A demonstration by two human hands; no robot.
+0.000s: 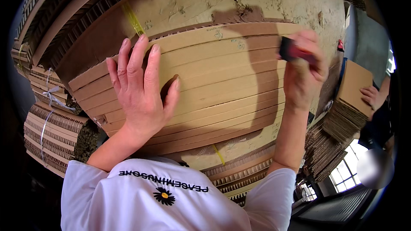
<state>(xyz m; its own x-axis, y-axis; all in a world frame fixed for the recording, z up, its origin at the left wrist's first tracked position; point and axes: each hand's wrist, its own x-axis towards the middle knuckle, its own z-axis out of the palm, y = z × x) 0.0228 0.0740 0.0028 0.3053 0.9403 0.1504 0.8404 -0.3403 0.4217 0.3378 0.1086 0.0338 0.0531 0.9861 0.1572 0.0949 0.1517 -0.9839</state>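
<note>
Long brown cardboard strips (218,81) lie side by side in a row across the worn tabletop (295,0). My left hand (139,87) is open over their left part, fingers spread and palm down; whether it presses on them cannot be told. Above their right end, my right hand (303,75) is closed around a small red-and-black tool (287,50), blurred by motion and of unclear kind. A yellow strap (133,19) shows beyond the far edge of the strips, and a yellow piece (218,154) shows at their near side.
Tied bundles of honeycomb cardboard (55,134) stand at the left. Large curved-looking cardboard boards (81,17) fill the upper left. At the right, another person's hand (371,96) rests on a stack of cardboard sheets (353,79). More cardboard edges (239,175) lie near my body.
</note>
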